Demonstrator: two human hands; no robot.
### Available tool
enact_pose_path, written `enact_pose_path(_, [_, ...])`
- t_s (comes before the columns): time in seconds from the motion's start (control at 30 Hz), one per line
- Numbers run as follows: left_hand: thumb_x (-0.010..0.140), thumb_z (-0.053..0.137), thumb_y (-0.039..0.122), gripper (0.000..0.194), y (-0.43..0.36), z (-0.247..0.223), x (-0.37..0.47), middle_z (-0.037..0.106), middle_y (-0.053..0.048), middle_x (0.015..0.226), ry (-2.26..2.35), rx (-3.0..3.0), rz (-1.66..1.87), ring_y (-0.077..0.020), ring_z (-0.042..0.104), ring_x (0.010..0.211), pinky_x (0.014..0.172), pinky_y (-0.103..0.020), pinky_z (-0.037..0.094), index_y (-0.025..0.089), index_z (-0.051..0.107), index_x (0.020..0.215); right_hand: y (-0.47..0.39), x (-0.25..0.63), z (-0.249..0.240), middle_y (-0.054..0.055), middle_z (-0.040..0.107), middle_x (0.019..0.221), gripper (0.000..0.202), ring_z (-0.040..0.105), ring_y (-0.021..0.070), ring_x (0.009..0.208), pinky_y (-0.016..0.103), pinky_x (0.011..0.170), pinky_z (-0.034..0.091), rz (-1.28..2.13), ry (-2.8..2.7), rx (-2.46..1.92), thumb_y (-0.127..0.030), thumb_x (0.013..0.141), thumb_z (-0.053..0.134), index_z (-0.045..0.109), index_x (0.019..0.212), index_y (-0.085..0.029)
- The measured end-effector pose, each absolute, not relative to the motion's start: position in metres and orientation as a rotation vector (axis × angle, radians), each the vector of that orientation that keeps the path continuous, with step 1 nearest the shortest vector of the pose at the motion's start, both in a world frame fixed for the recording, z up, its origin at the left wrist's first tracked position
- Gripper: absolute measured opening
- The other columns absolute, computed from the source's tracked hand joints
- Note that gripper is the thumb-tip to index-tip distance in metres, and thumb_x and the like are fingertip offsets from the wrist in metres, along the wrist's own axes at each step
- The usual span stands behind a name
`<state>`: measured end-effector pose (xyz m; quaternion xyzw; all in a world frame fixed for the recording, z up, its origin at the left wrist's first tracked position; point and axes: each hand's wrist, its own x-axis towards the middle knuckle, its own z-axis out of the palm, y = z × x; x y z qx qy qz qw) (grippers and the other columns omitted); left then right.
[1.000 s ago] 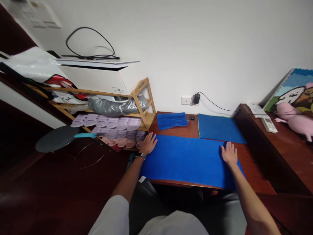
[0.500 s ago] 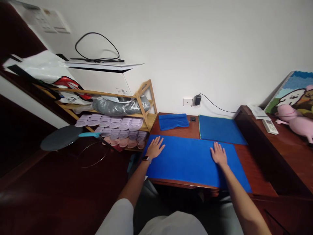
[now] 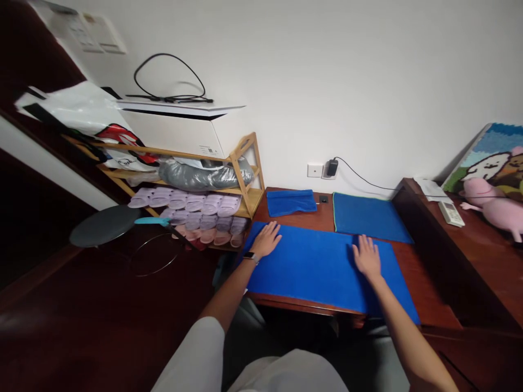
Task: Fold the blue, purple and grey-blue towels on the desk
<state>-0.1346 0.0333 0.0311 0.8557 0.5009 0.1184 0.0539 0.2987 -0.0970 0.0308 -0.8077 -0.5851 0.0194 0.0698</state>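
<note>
A bright blue cloth point(image 3: 312, 267) lies spread along the front of the reddish wooden desk point(image 3: 435, 288). My left hand point(image 3: 266, 239), with a watch on its wrist, rests palm down near the cloth's upper left corner, fingers outstretched. Toward the right end of the cloth, my right hand point(image 3: 367, 258) is palm down with its fingers slightly apart. Neither hand grips anything. Behind lie a small folded blue cloth point(image 3: 291, 202) at the left and a darker blue cloth with a green edge point(image 3: 368, 216) at the right.
At the left, a wooden rack point(image 3: 258, 190) bears a white box point(image 3: 171, 130), wrapped grey items and several slippers point(image 3: 196, 202). A round stool point(image 3: 104, 225) stands beside it. On the right ledge are a remote point(image 3: 451, 214) and a pink plush toy point(image 3: 492, 204).
My left hand has moved slightly right and up over the cloth, its fingers now closer together. My right hand has barely shifted. The view has turned slightly left.
</note>
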Motion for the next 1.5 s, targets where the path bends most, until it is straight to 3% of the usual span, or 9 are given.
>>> enact_pose_path(0.2, [0.11,0.027,0.054,0.064,0.017,0.01,-0.051,0.035,-0.01,0.172,1.449,2.619,0.335,-0.0256,0.028,0.161,0.132,-0.047,0.021,0.023,0.038,0.165,-0.061,0.197,0.027,0.009,0.025,0.175,0.074,0.017,0.0211,0.163,0.042,0.132,0.008,0.294,-2.114,-2.142,-0.053,0.109,0.014,0.025,0.169,-0.013])
enact_pose_path(0.33, [0.108,0.028,0.057,0.067,0.027,0.001,-0.11,0.039,-0.011,0.17,1.7,2.496,0.339,-0.0296,0.029,0.16,0.131,-0.053,0.022,0.026,0.032,0.167,-0.071,0.265,0.009,0.009,0.021,0.176,0.075,0.015,0.0227,0.164,0.044,0.132,0.008,0.286,-1.989,-2.347,-0.052,0.107,0.016,0.023,0.169,-0.011])
enact_pose_path(0.5, [0.108,0.031,0.052,0.067,0.042,0.008,-0.2,0.038,-0.013,0.17,1.861,2.427,0.268,-0.0287,0.029,0.16,0.13,-0.049,0.024,0.019,0.033,0.166,-0.108,0.394,-0.008,0.01,0.015,0.177,0.081,0.013,0.0254,0.164,0.046,0.132,0.011,0.269,-1.591,-2.626,-0.053,0.103,0.012,0.018,0.169,-0.006])
enact_pose_path(0.63, [0.108,0.032,0.048,0.067,0.044,0.02,-0.203,0.038,-0.017,0.169,1.823,2.437,0.252,-0.03,0.03,0.16,0.131,-0.05,0.023,0.013,0.034,0.165,-0.12,0.414,-0.001,0.013,0.017,0.177,0.084,0.015,0.0259,0.164,0.047,0.132,0.011,0.266,-1.502,-2.664,-0.055,0.103,0.009,0.021,0.169,-0.005])
enact_pose_path(0.83, [0.111,0.022,0.045,0.064,-0.005,0.023,-0.107,0.036,-0.011,0.172,1.569,2.63,0.376,-0.0251,0.026,0.162,0.134,-0.047,0.019,0.016,0.033,0.167,-0.109,0.273,0.022,0.017,0.023,0.175,0.08,0.015,0.0281,0.164,0.048,0.132,0.009,0.058,-1.75,-2.338,-0.051,0.107,0.007,0.026,0.167,-0.003])
enact_pose_path(1.03, [0.112,0.019,0.049,0.063,-0.069,0.008,-0.047,0.037,-0.007,0.171,1.287,2.723,0.352,-0.0214,0.029,0.16,0.133,-0.044,0.022,0.023,0.033,0.168,-0.123,0.15,0.014,0.012,0.025,0.174,0.073,0.019,0.0242,0.163,0.046,0.133,0.011,0.294,-2.153,-2.009,-0.051,0.109,0.016,0.026,0.169,-0.011])
enact_pose_path(1.17, [0.11,0.024,0.05,0.064,-0.064,0.009,-0.125,0.037,-0.009,0.171,1.658,2.535,0.287,-0.0274,0.03,0.16,0.132,-0.051,0.024,0.024,0.032,0.168,-0.153,0.228,0.005,0.012,0.023,0.175,0.076,0.017,0.0255,0.164,0.047,0.133,0.008,0.274,-1.935,-2.335,-0.052,0.107,0.013,0.023,0.169,-0.009])
enact_pose_path(1.33, [0.108,0.027,0.045,0.067,-0.055,0.013,-0.219,0.035,-0.014,0.171,1.941,2.412,0.229,-0.0297,0.029,0.16,0.133,-0.049,0.022,0.014,0.031,0.167,-0.193,0.355,0.003,0.017,0.023,0.175,0.084,0.019,0.0306,0.163,0.049,0.132,0.014,0.225,-1.448,-2.686,-0.052,0.103,0.008,0.024,0.167,0.0])
enact_pose_path(1.5, [0.11,0.025,0.045,0.066,-0.072,0.021,-0.187,0.039,-0.014,0.169,1.882,2.483,0.364,-0.0299,0.032,0.159,0.132,-0.05,0.024,0.012,0.032,0.166,-0.198,0.316,0.011,0.023,0.03,0.171,0.085,0.021,0.0341,0.162,0.052,0.131,0.015,0.081,-1.465,-2.552,-0.05,0.104,0.004,0.029,0.164,0.004])
